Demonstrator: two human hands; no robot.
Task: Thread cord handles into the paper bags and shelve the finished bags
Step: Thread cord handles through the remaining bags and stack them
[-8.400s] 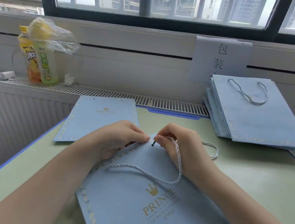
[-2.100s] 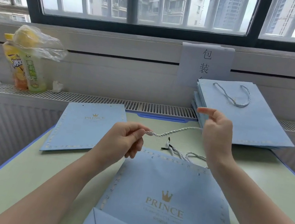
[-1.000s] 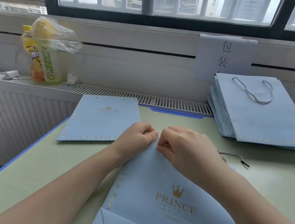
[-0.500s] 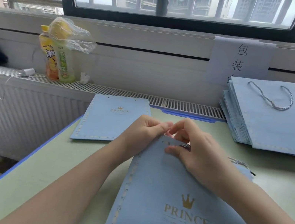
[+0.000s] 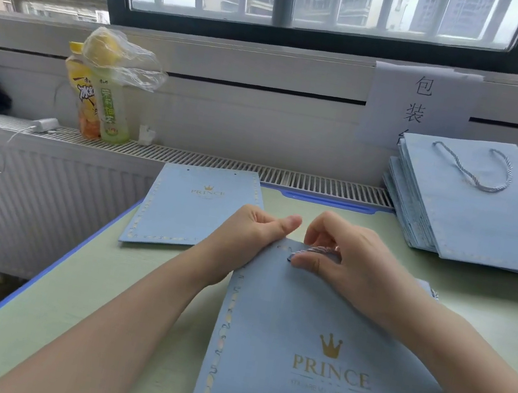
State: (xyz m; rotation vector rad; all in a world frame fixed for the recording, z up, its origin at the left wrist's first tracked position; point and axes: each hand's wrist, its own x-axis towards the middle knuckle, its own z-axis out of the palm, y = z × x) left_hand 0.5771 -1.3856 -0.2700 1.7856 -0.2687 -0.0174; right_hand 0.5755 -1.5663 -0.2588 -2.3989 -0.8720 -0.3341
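Observation:
A flat light-blue PRINCE paper bag (image 5: 314,325) lies on the green table in front of me. My left hand (image 5: 255,233) pinches the bag's top left edge with curled fingers and thumb. My right hand (image 5: 346,259) pinches a grey twisted cord (image 5: 320,251) at the bag's top edge, thumb pressing beside the cord's end. A short bit of cord (image 5: 433,292) shows past my right wrist. Another flat bag (image 5: 194,206) without a handle lies further left. A stack of bags (image 5: 487,214) with a cord handle on top leans at the right.
Two drink bottles (image 5: 101,104) under a plastic bag stand on the radiator grille (image 5: 255,170) at the left. A white charger and cable (image 5: 45,124) lie beside them. A paper sign (image 5: 420,103) hangs on the wall. The table (image 5: 98,289) has a blue rim.
The camera has shifted slightly. My right fingers have lifted a little and the cord now shows between thumb and forefinger at the bag's top edge. My left hand keeps its pinch.

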